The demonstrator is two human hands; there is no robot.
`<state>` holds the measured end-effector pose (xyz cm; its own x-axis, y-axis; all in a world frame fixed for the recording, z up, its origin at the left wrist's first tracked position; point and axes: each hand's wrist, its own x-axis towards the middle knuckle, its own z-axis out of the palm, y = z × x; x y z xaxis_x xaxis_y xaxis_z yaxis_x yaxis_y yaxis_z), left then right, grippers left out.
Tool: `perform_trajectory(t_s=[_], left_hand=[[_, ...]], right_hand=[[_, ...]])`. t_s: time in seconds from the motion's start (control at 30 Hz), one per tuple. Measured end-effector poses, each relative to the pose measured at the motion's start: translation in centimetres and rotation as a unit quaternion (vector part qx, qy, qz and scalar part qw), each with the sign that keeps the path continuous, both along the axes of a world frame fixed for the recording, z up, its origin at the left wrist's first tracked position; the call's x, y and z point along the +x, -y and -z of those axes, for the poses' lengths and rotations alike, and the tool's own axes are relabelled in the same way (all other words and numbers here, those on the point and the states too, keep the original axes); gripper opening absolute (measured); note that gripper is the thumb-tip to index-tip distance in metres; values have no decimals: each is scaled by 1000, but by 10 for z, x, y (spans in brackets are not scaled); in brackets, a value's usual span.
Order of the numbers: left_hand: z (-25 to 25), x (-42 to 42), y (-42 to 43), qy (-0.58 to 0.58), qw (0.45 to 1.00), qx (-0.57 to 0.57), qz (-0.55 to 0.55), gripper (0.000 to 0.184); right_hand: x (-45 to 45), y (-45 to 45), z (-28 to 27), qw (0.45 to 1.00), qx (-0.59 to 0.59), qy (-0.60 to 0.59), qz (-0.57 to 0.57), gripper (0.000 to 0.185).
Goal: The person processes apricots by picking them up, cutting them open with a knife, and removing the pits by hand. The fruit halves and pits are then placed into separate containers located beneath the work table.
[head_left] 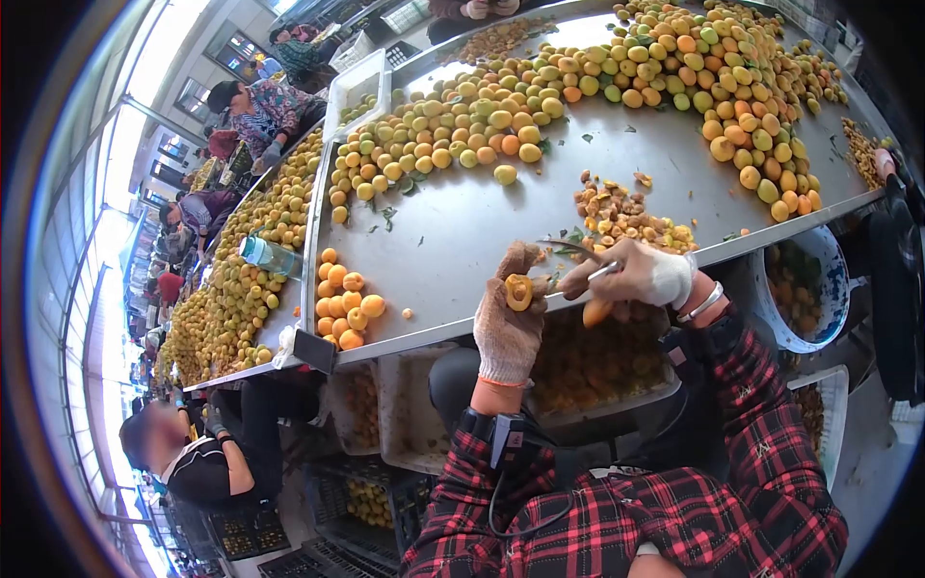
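My left hand (pixel 508 332), in a stained knit glove, is closed around a cut apricot (pixel 518 292) whose open face is turned toward me. My right hand (pixel 655 274), gloved too, grips a small metal knife (pixel 580 248), its thin blade reaching left toward my left fingers. Just below the right fingers is an orange apricot piece (pixel 596 310); whether it is held or dropping I cannot tell. Beyond my hands lies a heap of apricot pits (pixel 626 217) on the metal table (pixel 453 241). Under the table edge, a crate (pixel 602 371) contains apricot pieces.
Whole apricots (pixel 462 120) spread across the table's far side, and a small group of orange ones (pixel 347 301) sits at the left corner. A blue-white bucket (pixel 809 289) stands at right. A bottle (pixel 270 255) rests on the neighbouring table. A co-worker (pixel 198 453) sits at left.
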<state>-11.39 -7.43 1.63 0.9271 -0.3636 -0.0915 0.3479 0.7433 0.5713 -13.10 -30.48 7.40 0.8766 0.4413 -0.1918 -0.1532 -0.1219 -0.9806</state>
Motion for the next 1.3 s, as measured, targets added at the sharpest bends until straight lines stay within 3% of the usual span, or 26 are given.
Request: perform_trajectory(t_s=[0.07, 0.17, 0.2, 0.27, 0.33, 0.4, 0.47, 0.53, 0.57, 0.6, 0.67, 0.7, 0.73, 0.8, 0.83, 0.9, 0.97, 1.13, 1.2, 1.3], left_hand=[[4, 1, -1, 28, 1000, 6, 0, 53], [4, -2, 7, 14, 999, 42, -32, 52], [7, -2, 10, 12, 999, 42, -31, 52], [7, -2, 16, 45, 998, 47, -15, 50], [4, -2, 28, 37, 996, 69, -34, 50], [1, -2, 39, 93, 990, 90, -52, 45], [6, -3, 41, 79, 991, 90, -66, 45], [14, 0, 42, 247, 913, 307, -104, 46], [17, 3, 44, 122, 978, 157, -70, 47], [20, 3, 44, 120, 978, 157, -68, 47], [6, 4, 44, 18, 998, 36, -45, 46], [0, 6, 47, 8, 998, 31, -57, 42], [3, 6, 44, 6, 998, 30, -57, 42], [11, 5, 39, -30, 1000, -8, -3, 38], [-2, -1, 48, -79, 995, 46, -34, 37], [8, -7, 49, -97, 994, 47, -12, 36], [6, -14, 56, -135, 988, 71, 1, 36], [15, -19, 61, -79, 995, 57, 32, 37], [7, -20, 66, -31, 990, 135, 14, 47], [7, -21, 68, -25, 986, 163, 3, 45]], right_hand=[[3, -9, 9, 1000, 0, 10, 2, 23], [8, -24, 24, 974, 35, 121, 188, 21], [10, -31, 33, 974, 35, 120, 189, 21], [13, -46, 43, 946, 42, 240, 215, 25], [12, -54, 47, 956, 18, 205, 212, 27], [12, -62, 54, 913, -53, 329, 233, 29], [7, -59, 45, 911, -111, 338, 209, 25], [6, -57, 46, 861, -186, 428, 201, 19], [4, -54, 41, 849, -214, 458, 152, 15], [4, -54, 44, 850, -215, 456, 152, 15], [6, -59, 41, 885, -23, 436, 163, 11], [6, -57, 38, 882, 22, 408, 236, 8], [7, -58, 37, 902, 328, 112, 258, 12], [10, -28, 19, 930, 232, 73, 276, 21], [16, -24, 19, 929, 232, 73, 278, 21], [25, -21, 21, 837, 443, 54, 316, 28], [27, -25, 16, 825, 443, 43, 347, 27], [33, -29, 16, 800, 453, 30, 392, 24], [31, -30, 12, 798, 448, 24, 402, 22], [30, -31, 11, 800, 441, 17, 406, 19]])
